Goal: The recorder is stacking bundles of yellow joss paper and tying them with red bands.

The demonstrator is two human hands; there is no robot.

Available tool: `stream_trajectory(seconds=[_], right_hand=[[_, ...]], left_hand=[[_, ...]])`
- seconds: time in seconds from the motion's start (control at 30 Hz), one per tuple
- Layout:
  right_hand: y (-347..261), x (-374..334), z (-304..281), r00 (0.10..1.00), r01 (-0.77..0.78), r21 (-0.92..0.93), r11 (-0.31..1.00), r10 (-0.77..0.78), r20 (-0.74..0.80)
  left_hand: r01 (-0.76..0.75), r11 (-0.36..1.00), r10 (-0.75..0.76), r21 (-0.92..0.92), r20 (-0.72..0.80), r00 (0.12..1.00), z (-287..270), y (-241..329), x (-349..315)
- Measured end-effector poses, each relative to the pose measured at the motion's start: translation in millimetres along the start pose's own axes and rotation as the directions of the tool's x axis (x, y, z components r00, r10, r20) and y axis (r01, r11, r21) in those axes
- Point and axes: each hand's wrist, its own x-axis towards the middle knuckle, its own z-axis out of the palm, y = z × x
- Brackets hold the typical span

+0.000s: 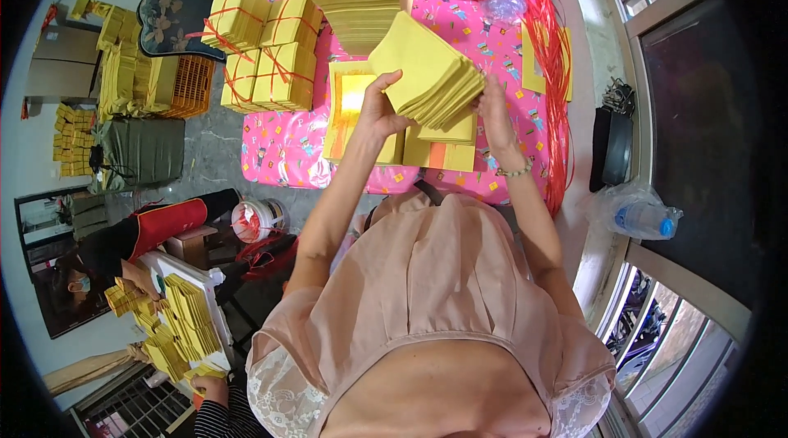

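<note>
A thick stack of yellow paper sheets (431, 68) is held tilted above the table, its layered edges towards me. My left hand (383, 107) grips its left side, thumb on top and the other fingers partly hidden beneath. At the stack's right edge, my right hand (496, 114) is raised with fingers stretched out, palm towards the sheets. Whether it presses on them is hard to tell. Below lie more yellow sheets, one pile bearing a shiny gold square (353, 93), another showing an orange strip (448, 154). A tall yellow paper stack (361, 15) stands just behind.
Bundles tied with red string (283, 73) sit at the left of the pink patterned tablecloth (283, 142). Red plastic strands (548, 52) run down the right side. A bagged water bottle (644, 220) is by the window. Two people work at a white table (215, 307) lower left.
</note>
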Motion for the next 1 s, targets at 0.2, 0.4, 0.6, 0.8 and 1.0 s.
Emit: stream_trajectory(seconds=[0.2,0.4,0.6,0.8,1.0], right_hand=[[5,-6,-18,0.997,-0.067,0.103,0.992,0.063,0.037],[13,1,-29,0.986,-0.165,0.139,0.976,0.16,0.049],[23,1,-25,0.994,-0.112,0.094,0.989,0.11,0.023],[29,2,-27,0.996,-0.002,-0.118,0.993,-0.009,-0.093],[31,3,-25,0.993,0.043,-0.221,0.974,-0.065,-0.095]], left_hand=[[-0.006,0.936,-0.006,0.352,0.032,0.999,-2,22,8],[0.084,0.84,-0.093,0.537,-0.01,0.996,12,23,15],[0.116,0.801,-0.114,0.587,-0.041,0.993,7,25,20],[0.127,0.78,-0.114,0.613,-0.061,0.992,6,19,19],[0.132,0.787,-0.127,0.603,-0.051,0.991,4,14,22]])
